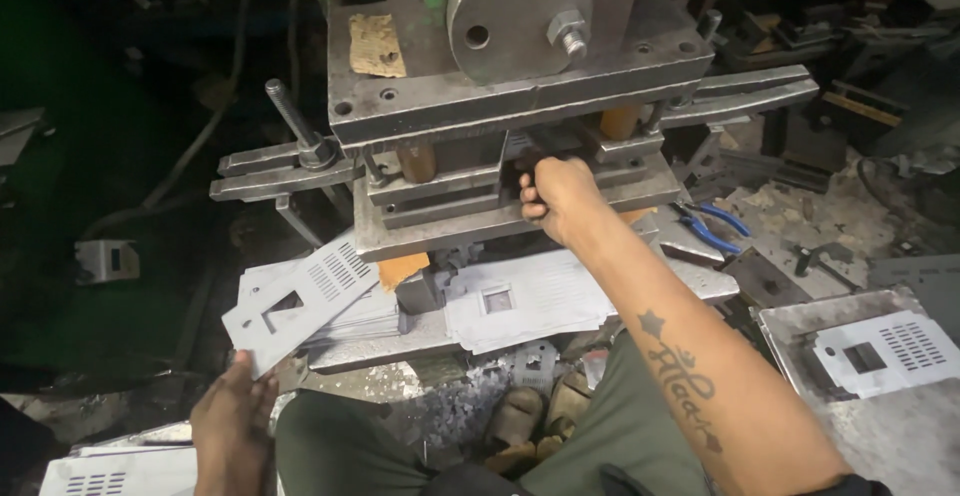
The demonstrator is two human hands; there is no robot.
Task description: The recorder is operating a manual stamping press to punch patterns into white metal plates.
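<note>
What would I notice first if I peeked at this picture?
Probably the big grey metal press at the top middle, with the right hand reaching into its gap. Next, the left hand at the bottom left, holding a flat grey punched metal plate beside a stack of similar plates under the press.

Right hand (560,199) inside press die (520,171)

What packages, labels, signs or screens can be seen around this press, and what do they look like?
None in view: no package, label, sign or screen.
Nearest likeness: a torn brown cardboard scrap, stuck on the grey press, upper left of its front.
Otherwise only punched grey metal sheets.
</note>
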